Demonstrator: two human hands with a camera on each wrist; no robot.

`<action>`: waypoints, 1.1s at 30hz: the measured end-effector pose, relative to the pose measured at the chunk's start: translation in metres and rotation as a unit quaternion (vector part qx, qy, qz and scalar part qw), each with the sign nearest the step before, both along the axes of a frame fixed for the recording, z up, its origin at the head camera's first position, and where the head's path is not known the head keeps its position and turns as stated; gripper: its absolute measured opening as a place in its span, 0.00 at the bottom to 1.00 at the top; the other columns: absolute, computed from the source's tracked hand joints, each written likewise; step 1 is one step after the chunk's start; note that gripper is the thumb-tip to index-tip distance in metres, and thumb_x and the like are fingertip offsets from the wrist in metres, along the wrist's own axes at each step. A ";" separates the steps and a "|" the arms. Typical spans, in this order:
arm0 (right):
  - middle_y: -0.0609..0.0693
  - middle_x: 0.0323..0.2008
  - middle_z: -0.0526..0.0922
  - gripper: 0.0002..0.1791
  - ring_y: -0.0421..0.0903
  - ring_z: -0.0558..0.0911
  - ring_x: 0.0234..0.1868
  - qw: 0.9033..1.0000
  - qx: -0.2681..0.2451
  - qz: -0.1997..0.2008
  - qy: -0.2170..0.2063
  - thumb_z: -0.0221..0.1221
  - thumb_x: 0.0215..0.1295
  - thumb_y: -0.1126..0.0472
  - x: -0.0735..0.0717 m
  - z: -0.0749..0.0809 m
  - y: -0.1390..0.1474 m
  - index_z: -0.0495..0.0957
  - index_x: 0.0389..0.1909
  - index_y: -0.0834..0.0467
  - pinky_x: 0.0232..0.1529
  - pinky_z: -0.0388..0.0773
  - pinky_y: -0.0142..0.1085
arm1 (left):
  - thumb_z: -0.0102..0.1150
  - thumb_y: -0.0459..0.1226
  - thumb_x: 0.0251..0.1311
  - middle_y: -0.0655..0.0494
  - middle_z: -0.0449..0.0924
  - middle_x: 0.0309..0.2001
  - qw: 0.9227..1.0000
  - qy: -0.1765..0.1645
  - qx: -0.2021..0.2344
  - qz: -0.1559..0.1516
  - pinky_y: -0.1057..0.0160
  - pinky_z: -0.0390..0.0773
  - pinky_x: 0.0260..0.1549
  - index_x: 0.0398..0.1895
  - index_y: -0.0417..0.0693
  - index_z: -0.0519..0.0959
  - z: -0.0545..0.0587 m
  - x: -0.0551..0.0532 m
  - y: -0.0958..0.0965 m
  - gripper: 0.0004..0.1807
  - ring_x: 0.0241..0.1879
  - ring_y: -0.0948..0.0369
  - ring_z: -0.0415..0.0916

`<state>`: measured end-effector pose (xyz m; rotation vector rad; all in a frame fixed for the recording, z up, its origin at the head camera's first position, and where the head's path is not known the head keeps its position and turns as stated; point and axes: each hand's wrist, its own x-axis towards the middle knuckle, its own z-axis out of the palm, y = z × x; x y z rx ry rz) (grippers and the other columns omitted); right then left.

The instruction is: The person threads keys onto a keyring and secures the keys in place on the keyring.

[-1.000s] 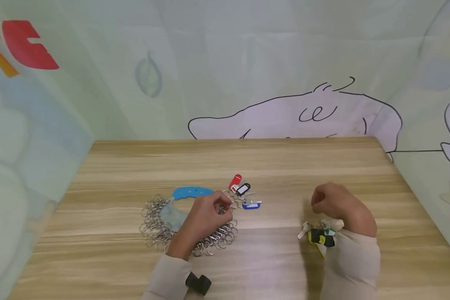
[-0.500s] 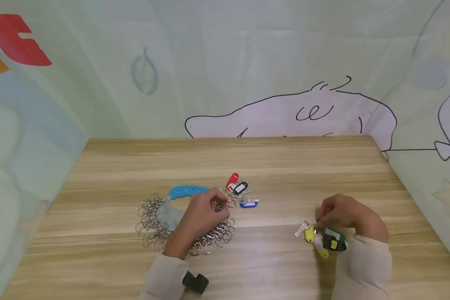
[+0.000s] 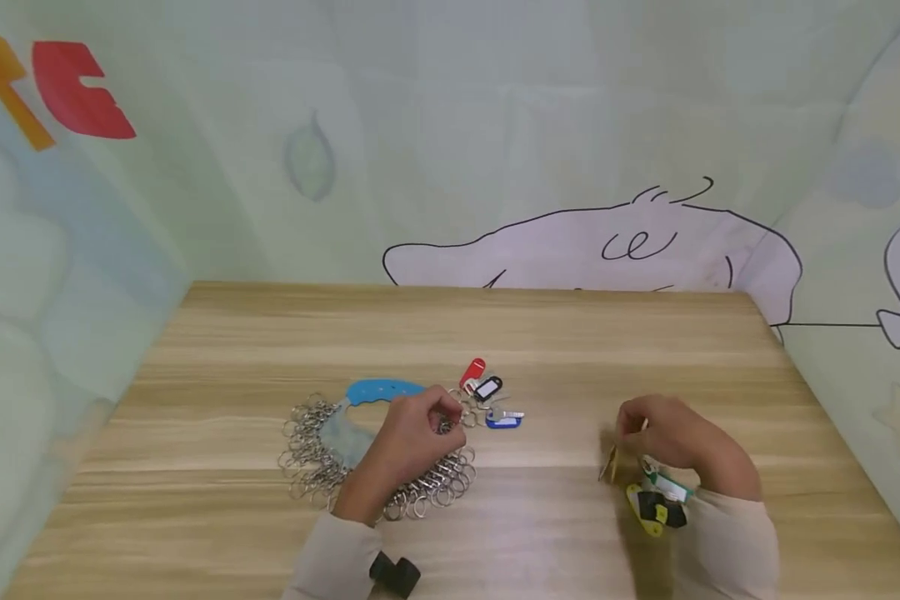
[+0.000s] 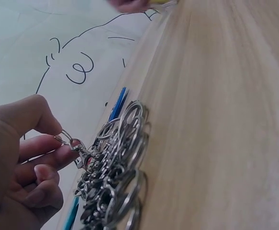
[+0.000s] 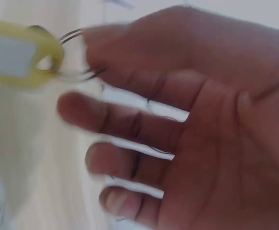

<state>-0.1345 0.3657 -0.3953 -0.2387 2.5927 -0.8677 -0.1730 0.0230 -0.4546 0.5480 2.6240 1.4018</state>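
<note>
There were two hands (image 3: 412,433) (image 3: 671,435), two yellow key-tags (image 5: 12,55) (image 3: 651,527), one green key-tag (image 3: 672,486), one red key-tag (image 3: 474,371), one black key-tag (image 3: 488,388), one blue key-tag (image 3: 504,422), one blue-handled ring holder (image 3: 382,389), and metal rings (image 4: 115,167) too many to count

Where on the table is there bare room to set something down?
Free: the table beyond the red tag, and the patch between the blue tag and the right hand. Crowded: around the left hand, among metal rings, and near the green tag.
</note>
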 end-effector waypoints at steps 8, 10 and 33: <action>0.53 0.49 0.82 0.06 0.52 0.76 0.53 0.966 -0.244 -0.068 0.049 0.57 0.73 0.63 -0.022 -0.002 -0.042 0.75 0.34 0.60 0.53 0.70 0.48 | 0.65 0.34 0.51 0.65 0.76 0.27 1.000 -0.011 0.001 -0.019 0.66 0.69 0.21 0.40 0.48 0.82 -0.001 -0.001 0.003 0.11 0.23 0.63 0.68; 0.56 0.49 0.82 0.07 0.55 0.77 0.56 0.928 -0.359 -0.098 0.032 0.53 0.74 0.65 -0.033 -0.011 -0.061 0.73 0.36 0.64 0.59 0.69 0.50 | 0.65 0.34 0.51 0.64 0.76 0.27 1.000 -0.011 0.000 -0.019 0.66 0.69 0.21 0.40 0.48 0.82 -0.001 -0.001 0.002 0.11 0.24 0.63 0.68; 0.56 0.32 0.79 0.09 0.47 0.74 0.27 0.911 -0.400 -0.004 -0.102 0.55 0.75 0.65 -0.048 -0.059 -0.130 0.80 0.45 0.66 0.30 0.73 0.35 | 0.67 0.33 0.50 0.62 0.71 0.21 1.000 0.010 0.016 -0.001 0.68 0.66 0.17 0.38 0.51 0.82 -0.007 0.002 -0.002 0.11 0.20 0.66 0.65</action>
